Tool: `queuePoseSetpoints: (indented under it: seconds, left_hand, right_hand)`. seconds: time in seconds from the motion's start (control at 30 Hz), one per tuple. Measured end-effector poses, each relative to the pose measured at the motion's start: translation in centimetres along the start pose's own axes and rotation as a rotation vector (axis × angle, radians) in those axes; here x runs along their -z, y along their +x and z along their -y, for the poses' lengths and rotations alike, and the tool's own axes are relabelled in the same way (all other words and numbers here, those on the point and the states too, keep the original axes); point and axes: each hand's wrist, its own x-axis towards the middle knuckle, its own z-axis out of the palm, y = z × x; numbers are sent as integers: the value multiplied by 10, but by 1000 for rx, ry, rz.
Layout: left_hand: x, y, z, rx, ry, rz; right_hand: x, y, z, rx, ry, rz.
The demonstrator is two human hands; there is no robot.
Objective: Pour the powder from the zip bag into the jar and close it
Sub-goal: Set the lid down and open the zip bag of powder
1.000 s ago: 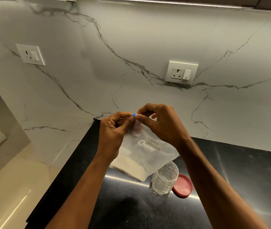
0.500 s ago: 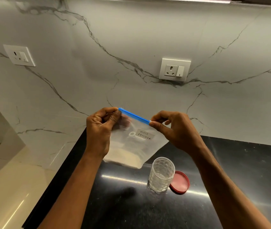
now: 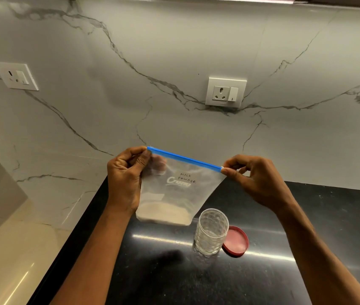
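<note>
So the right hand (image 3: 256, 179) has slid along the blue zip (image 3: 184, 159) to its far end; both grips pinch the zip bag (image 3: 174, 194) corners, left hand (image 3: 124, 179) too. Looks unsealed now, hanging over the tabletop (image 3: 306, 216), left of the open jar (image 3: 211, 232) and red lid (image 3: 237, 241). Pouring's next, I'd guess.

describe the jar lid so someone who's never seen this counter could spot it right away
Start at the black countertop below the marble wall. Near its middle stands an open clear jar with a dimpled surface, and the lid lies flat on the counter just to its right, partly hidden behind it. It is the only red, round thing there, a low disc.
</note>
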Motion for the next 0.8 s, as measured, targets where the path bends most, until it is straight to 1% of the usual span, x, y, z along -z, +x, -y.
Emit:
queuePoseSetpoints:
  seconds: [0.13, 0.23, 0.3, 0.43, 0.53, 0.67, 0.8]
  left_hand:
    - [-6, 1, -3, 47, -17, 75]
    - [-11, 6, -8, 60, 10, 139]
    - [-17, 7, -10, 48, 46, 176]
    - [-23, 8, -11, 61, 35, 191]
    - [-19, 7, -10, 84, 15, 180]
    - [-17, 2, -10, 102, -4, 212]
    - [-17, 0, -10, 114, 1, 216]
  right_hand:
    - [10, 5, 4, -27, 66, 122]
    - [6, 20, 26, -16, 74, 224]
    - [-2, 31, 43, -27, 121, 264]
    - [-9, 44, 60, -133, 351, 298]
    - [-9, 45, 57, -244, 517, 373]
    - [-17, 42, 48, -404, 780, 468]
    - [-27, 37, 41, -475, 966, 522]
